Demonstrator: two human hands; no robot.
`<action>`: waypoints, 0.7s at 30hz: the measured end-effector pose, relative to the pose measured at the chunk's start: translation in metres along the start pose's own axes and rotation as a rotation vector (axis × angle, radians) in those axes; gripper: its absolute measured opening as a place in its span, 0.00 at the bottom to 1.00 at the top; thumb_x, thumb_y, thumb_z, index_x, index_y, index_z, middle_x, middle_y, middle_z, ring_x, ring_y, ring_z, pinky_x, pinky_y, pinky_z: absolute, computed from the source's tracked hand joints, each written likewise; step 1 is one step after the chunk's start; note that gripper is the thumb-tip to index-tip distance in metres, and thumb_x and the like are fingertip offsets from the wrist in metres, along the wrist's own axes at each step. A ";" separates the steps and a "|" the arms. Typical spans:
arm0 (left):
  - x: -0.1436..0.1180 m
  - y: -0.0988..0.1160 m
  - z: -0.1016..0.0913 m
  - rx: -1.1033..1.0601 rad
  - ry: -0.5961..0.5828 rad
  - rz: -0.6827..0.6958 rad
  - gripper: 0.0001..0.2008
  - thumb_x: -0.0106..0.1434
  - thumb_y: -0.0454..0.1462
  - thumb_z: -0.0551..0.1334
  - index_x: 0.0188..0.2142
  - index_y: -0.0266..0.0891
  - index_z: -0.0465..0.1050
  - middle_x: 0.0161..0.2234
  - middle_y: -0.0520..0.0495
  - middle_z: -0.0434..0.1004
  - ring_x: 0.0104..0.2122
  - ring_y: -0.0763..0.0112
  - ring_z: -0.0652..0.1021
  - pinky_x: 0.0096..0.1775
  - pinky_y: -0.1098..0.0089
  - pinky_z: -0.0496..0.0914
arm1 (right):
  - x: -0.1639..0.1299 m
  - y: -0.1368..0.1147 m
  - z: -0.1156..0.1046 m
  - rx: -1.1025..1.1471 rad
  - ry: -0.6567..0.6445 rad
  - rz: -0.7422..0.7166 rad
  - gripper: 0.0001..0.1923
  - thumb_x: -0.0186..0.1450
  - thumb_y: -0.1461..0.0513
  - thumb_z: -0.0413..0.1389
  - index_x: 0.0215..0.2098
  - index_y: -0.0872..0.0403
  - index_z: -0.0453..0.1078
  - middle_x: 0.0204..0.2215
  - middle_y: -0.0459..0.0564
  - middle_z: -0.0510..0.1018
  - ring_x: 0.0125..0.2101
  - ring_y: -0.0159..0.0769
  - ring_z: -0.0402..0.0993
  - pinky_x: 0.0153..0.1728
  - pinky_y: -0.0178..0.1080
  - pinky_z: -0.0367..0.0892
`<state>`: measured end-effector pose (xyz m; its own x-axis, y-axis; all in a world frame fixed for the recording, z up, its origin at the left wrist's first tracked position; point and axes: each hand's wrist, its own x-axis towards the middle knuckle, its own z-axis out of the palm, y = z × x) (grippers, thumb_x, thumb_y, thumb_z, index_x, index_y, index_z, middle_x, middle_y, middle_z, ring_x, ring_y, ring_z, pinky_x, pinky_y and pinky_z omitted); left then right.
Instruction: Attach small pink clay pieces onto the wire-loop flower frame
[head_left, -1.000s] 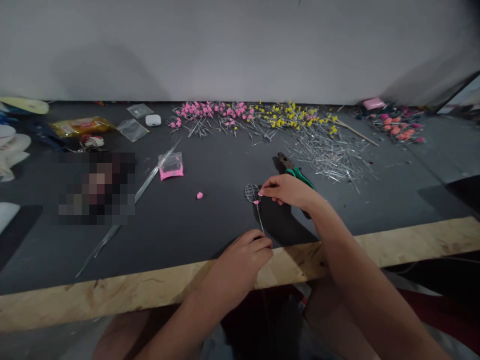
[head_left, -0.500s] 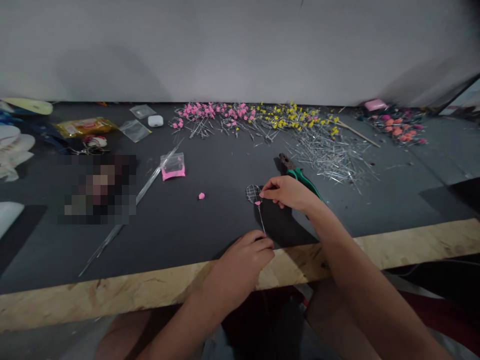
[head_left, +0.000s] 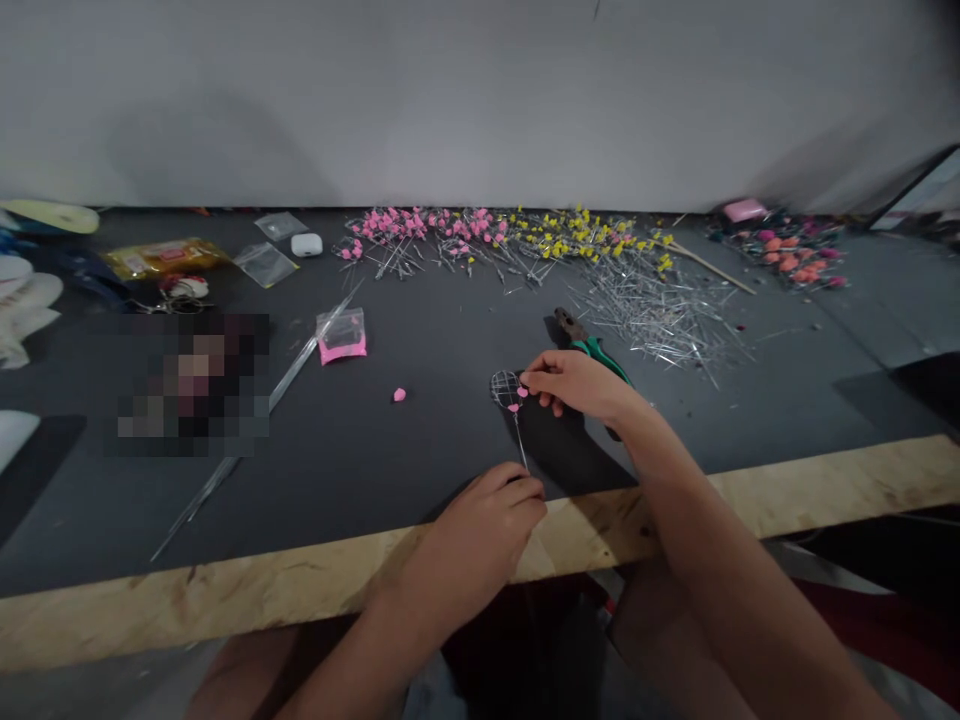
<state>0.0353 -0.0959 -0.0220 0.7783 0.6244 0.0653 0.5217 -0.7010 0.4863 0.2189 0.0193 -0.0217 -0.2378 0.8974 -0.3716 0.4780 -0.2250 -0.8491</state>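
A small racket-shaped wire piece [head_left: 505, 388] has a round mesh head and a thin stem [head_left: 523, 445]. My left hand [head_left: 480, 530], at the wooden edge, has its fingers closed on the lower end of that stem. At the right rim of the mesh, my right hand [head_left: 574, 382] has thumb and forefinger together over a small pink piece [head_left: 523, 392]. A second pink piece [head_left: 514, 408] sits where head and stem meet. To the left, a pink lump [head_left: 400, 395] lies on the dark tabletop. Pliers with green handles [head_left: 592, 346] lie just beyond my right hand.
Behind lie pink-tipped wires [head_left: 405, 222], yellow-tipped wires [head_left: 577, 232] and a heap of bare wires [head_left: 660, 315]. On the left are a bag of pink material [head_left: 343, 345], long wires [head_left: 289, 380] and a white case [head_left: 307, 245]. A wooden strip [head_left: 300, 585] edges the table.
A pink piece now shows at the mesh's right rim beneath my right fingertips. My left hand keeps its hold on the stem. The whole view has shifted slightly.
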 end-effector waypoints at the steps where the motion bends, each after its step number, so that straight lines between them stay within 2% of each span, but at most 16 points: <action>1: 0.001 0.000 0.001 0.004 0.013 0.009 0.08 0.64 0.32 0.54 0.37 0.39 0.72 0.40 0.49 0.74 0.46 0.67 0.70 0.51 0.64 0.65 | 0.000 0.000 0.000 0.045 0.004 0.004 0.06 0.60 0.60 0.55 0.29 0.55 0.68 0.23 0.46 0.72 0.20 0.26 0.66 0.18 0.30 0.62; 4: 0.003 -0.003 0.002 0.012 0.024 0.024 0.10 0.66 0.32 0.52 0.35 0.38 0.72 0.39 0.48 0.75 0.45 0.67 0.71 0.49 0.63 0.66 | -0.002 0.001 -0.002 0.136 0.032 -0.003 0.04 0.60 0.61 0.54 0.30 0.54 0.68 0.25 0.46 0.72 0.23 0.27 0.68 0.21 0.30 0.65; 10: 0.013 -0.013 -0.003 -0.045 0.050 -0.051 0.08 0.65 0.34 0.54 0.38 0.37 0.72 0.40 0.47 0.76 0.46 0.68 0.71 0.49 0.65 0.66 | -0.008 0.000 -0.007 0.208 0.120 -0.032 0.05 0.59 0.60 0.55 0.29 0.54 0.68 0.24 0.44 0.71 0.22 0.26 0.67 0.20 0.29 0.62; 15: 0.026 -0.027 -0.010 -0.076 0.120 -0.099 0.11 0.66 0.33 0.52 0.40 0.36 0.73 0.42 0.47 0.76 0.46 0.69 0.71 0.50 0.64 0.66 | -0.012 -0.001 -0.009 0.212 0.130 -0.035 0.06 0.59 0.60 0.54 0.30 0.54 0.67 0.25 0.45 0.71 0.24 0.27 0.67 0.20 0.29 0.61; 21: 0.037 -0.040 -0.026 -0.092 0.110 -0.193 0.13 0.66 0.35 0.53 0.46 0.39 0.71 0.49 0.47 0.74 0.50 0.68 0.71 0.52 0.65 0.65 | -0.016 -0.004 -0.013 0.199 0.142 -0.028 0.05 0.60 0.60 0.53 0.30 0.54 0.66 0.26 0.47 0.72 0.25 0.28 0.68 0.21 0.30 0.61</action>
<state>0.0346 -0.0355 -0.0159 0.6219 0.7812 0.0552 0.6193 -0.5337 0.5759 0.2322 0.0110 -0.0073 -0.1201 0.9456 -0.3023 0.2940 -0.2570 -0.9206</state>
